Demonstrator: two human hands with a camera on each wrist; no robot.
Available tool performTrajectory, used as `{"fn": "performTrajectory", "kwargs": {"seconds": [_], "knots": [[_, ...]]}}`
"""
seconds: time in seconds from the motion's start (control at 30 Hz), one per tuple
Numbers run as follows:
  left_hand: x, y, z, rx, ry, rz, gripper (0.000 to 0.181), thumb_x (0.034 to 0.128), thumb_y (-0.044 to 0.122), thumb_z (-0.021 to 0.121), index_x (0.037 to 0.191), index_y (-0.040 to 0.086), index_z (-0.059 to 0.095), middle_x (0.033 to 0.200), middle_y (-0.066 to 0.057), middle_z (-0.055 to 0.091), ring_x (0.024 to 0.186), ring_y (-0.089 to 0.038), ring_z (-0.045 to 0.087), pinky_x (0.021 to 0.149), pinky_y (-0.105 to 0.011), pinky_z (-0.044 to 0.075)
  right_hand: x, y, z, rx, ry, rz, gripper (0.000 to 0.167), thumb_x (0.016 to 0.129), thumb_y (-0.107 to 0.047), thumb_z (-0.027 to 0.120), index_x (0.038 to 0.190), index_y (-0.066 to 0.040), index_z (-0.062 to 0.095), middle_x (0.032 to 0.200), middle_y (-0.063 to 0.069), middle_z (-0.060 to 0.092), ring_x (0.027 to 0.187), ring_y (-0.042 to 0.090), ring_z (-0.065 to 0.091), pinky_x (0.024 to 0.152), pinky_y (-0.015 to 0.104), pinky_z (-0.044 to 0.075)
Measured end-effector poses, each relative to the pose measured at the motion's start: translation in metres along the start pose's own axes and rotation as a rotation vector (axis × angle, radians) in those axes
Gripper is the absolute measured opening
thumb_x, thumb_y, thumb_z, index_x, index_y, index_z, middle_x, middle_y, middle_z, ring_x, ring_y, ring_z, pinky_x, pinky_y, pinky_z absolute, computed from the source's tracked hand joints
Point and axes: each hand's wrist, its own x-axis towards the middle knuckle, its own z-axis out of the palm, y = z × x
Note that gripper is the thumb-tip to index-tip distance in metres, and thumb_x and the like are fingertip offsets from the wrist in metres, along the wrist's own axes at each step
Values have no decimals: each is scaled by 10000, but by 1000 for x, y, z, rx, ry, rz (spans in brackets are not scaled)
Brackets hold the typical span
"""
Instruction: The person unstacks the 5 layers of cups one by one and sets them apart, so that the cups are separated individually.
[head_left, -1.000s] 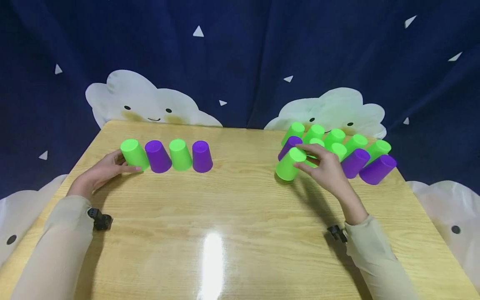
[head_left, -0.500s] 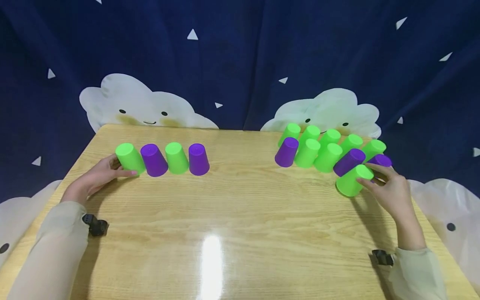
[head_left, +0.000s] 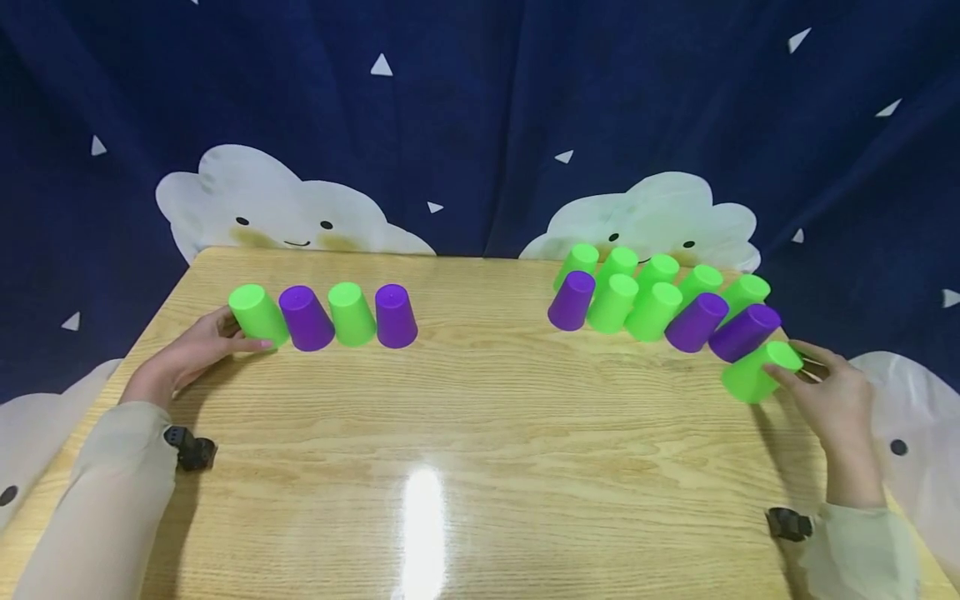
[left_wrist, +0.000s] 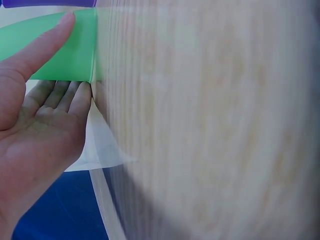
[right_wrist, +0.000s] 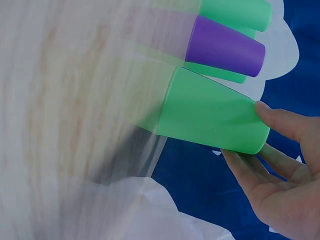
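Observation:
On the table's right side, my right hand [head_left: 836, 404] grips an upside-down green cup [head_left: 756, 372] near its narrow top. In the right wrist view the thumb lies on one side of this green cup [right_wrist: 215, 112] and the fingers on the other; its wide rim is at the tabletop. A purple cup [head_left: 745, 332] stands right behind it. At the left, my left hand [head_left: 201, 350] holds the outermost green cup [head_left: 258, 317] of a row. The left wrist view shows the thumb along that green cup [left_wrist: 75, 50], with the fingers on its other side.
The left row continues with a purple cup [head_left: 307, 319], a green cup [head_left: 352, 315] and a purple cup [head_left: 396, 317], all upside down. Two rows of cups stand at the back right, with a green cup [head_left: 653, 312] among them. A cloud-printed curtain [head_left: 480, 125] borders the wooden table [head_left: 480, 400].
My right hand has carried the green cup rightward, from the left end of the right-hand group to its right end. The left hand stays on its cup; the view has shifted slightly.

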Motion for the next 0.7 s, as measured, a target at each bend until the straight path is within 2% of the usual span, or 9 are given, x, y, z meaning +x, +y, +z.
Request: {"fn": "performTrajectory", "kwargs": {"seconds": [0.17, 0.27, 0.33, 0.4, 0.47, 0.53, 0.57, 0.7], "knots": [[0, -1, 0, -5, 6, 9, 929, 923, 229, 704, 1556, -12, 68, 1562, -300, 172, 1437, -457, 127, 1158, -588, 118, 1, -3, 1, -3, 4, 13, 569, 915, -195, 702, 1371, 82, 505, 1340, 324, 492, 1122, 119, 574, 726, -17, 408], [1, -1, 1, -11, 7, 14, 930, 916, 221, 713, 1556, -8, 79, 1564, -291, 177, 1440, -447, 127, 1163, -576, 120, -1, -5, -1, -1, 12, 19, 584, 917, -197, 698, 1384, 83, 488, 1372, 320, 460, 1202, 175, 552, 758, -10, 412], [1, -2, 2, -15, 5, 22, 928, 915, 210, 714, 1555, -13, 81, 1560, -296, 181, 1440, -445, 130, 1164, -571, 120, -3, -8, -4, 3, 39, 21, 581, 915, -196, 701, 1387, 72, 493, 1345, 239, 492, 1200, 118, 543, 795, -3, 410], [1, -2, 1, -12, 4, 19, 931, 916, 206, 712, 1554, -15, 71, 1560, -302, 173, 1439, -450, 125, 1163, -577, 113, -5, -14, -6, 28, 81, 14, 564, 903, -178, 714, 1373, 63, 515, 1243, 71, 554, 1109, -20, 548, 813, 1, 409], [0, -1, 0, -12, 5, 15, 935, 916, 198, 710, 1555, -15, 61, 1559, -310, 167, 1437, -455, 123, 1161, -583, 110, -5, -23, -8, 103, 98, -3, 540, 890, -147, 729, 1361, 40, 543, 1128, -110, 568, 1003, -119, 534, 820, 1, 410], [-1, -1, -1, -9, 7, 11, 936, 918, 197, 708, 1555, -14, 55, 1559, -312, 164, 1437, -456, 123, 1160, -584, 111, -6, -36, -6, 179, 90, -31, 505, 885, -123, 735, 1344, 12, 574, 1040, -222, 551, 934, -148, 528, 806, 0, 416], [-1, -1, -1, -11, 7, 10, 935, 919, 195, 707, 1555, -13, 54, 1559, -311, 164, 1437, -456, 123, 1161, -582, 111, -6, -43, -4, 232, 77, -48, 488, 877, -96, 740, 1331, 3, 590, 1012, -255, 553, 907, -152, 534, 796, 4, 425], [0, -2, 0, -16, 7, 8, 928, 919, 212, 709, 1556, -9, 72, 1559, -299, 182, 1441, -442, 129, 1165, -572, 118, -7, -73, 16, 376, -18, -121, 461, 872, -38, 732, 1312, 2, 601, 1057, -198, 615, 951, -87, 590, 804, 44, 459]]}}
